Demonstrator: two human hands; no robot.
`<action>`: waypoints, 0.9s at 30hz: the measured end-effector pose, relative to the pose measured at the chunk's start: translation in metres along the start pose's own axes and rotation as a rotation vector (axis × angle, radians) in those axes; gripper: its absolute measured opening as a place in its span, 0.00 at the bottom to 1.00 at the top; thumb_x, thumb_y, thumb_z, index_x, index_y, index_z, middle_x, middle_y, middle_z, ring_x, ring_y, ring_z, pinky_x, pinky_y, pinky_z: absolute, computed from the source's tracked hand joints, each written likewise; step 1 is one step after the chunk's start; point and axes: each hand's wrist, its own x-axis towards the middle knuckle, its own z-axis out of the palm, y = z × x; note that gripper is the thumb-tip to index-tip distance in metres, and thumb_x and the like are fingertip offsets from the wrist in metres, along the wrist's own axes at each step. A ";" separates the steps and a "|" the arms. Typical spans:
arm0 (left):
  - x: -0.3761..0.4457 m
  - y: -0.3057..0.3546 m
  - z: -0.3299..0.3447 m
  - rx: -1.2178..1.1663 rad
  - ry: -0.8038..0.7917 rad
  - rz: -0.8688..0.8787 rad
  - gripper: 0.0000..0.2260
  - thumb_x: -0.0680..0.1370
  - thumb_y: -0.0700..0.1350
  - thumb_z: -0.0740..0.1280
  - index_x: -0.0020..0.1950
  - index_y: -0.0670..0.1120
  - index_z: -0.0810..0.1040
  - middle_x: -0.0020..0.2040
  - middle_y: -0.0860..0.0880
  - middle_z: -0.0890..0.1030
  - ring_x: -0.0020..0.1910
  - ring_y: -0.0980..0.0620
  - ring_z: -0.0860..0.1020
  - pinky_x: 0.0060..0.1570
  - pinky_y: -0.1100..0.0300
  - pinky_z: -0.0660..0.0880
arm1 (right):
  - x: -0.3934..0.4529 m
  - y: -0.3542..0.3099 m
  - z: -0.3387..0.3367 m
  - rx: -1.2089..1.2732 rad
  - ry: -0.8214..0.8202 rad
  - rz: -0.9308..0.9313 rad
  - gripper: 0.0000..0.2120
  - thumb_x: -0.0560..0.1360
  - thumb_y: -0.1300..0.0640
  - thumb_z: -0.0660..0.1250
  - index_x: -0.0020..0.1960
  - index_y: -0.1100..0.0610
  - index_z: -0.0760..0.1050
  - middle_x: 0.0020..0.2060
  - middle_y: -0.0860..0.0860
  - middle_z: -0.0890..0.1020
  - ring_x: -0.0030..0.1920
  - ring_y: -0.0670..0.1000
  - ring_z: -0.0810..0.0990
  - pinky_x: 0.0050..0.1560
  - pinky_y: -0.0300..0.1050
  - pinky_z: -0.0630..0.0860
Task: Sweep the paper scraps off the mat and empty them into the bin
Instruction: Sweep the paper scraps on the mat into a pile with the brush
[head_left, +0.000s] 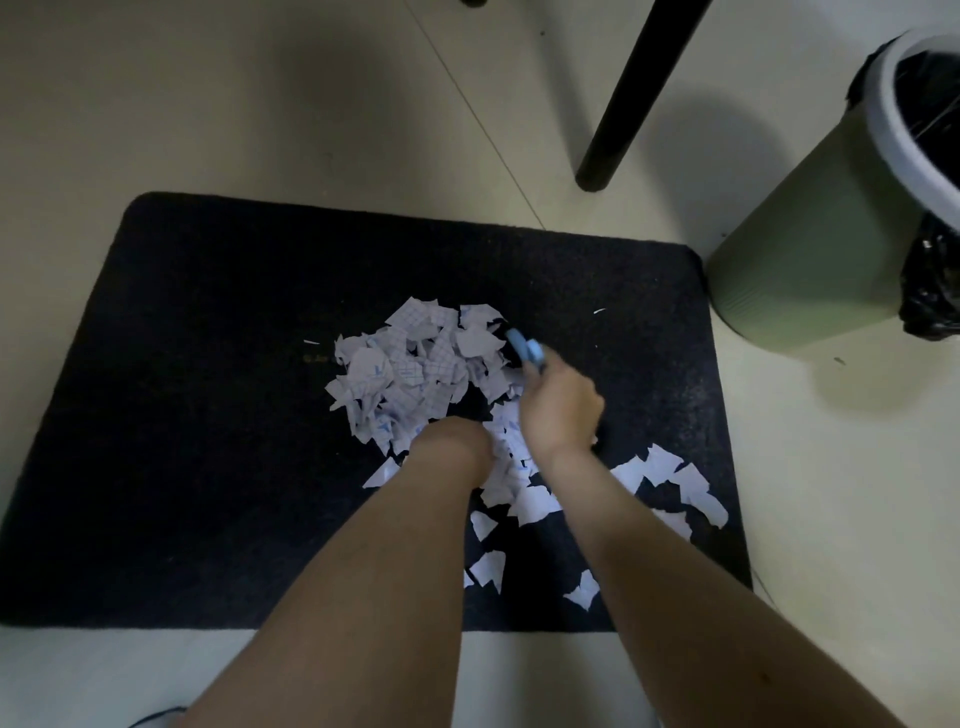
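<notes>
A dark mat (208, 415) lies on the pale floor. A heap of white, blue-gridded paper scraps (410, 369) sits near its middle, and looser scraps (675, 488) trail toward the mat's near right corner. My right hand (558, 410) grips a small blue tool (524, 353), blurred, at the heap's right edge. My left hand (452, 441) is bent downward at the near side of the heap, with its fingers hidden among the scraps. The green bin (810, 249), with a white rim and black liner, stands on the floor off the mat's far right corner.
A black furniture leg (628, 104) stands on the floor beyond the mat, left of the bin. A dark cable (156, 717) shows at the bottom edge. Pale floor surrounds the mat.
</notes>
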 end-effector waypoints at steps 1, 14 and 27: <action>0.000 0.000 0.000 -0.008 0.003 -0.002 0.19 0.81 0.38 0.59 0.72 0.39 0.65 0.68 0.41 0.72 0.66 0.45 0.72 0.63 0.54 0.71 | -0.006 -0.002 0.005 0.010 -0.012 -0.004 0.13 0.81 0.54 0.57 0.64 0.51 0.73 0.45 0.54 0.83 0.47 0.55 0.81 0.43 0.43 0.71; -0.016 -0.008 0.012 -0.100 0.115 0.030 0.23 0.82 0.39 0.57 0.75 0.36 0.55 0.71 0.39 0.67 0.68 0.43 0.69 0.65 0.54 0.68 | -0.032 0.036 -0.008 0.082 0.149 0.197 0.15 0.81 0.54 0.58 0.66 0.50 0.73 0.34 0.49 0.77 0.28 0.44 0.71 0.26 0.37 0.63; -0.033 -0.002 0.027 -0.029 0.308 0.028 0.16 0.79 0.36 0.58 0.66 0.37 0.69 0.62 0.40 0.75 0.62 0.43 0.74 0.57 0.54 0.73 | -0.053 0.058 -0.030 0.147 0.273 0.261 0.16 0.81 0.52 0.57 0.67 0.47 0.72 0.34 0.49 0.78 0.32 0.48 0.71 0.31 0.41 0.63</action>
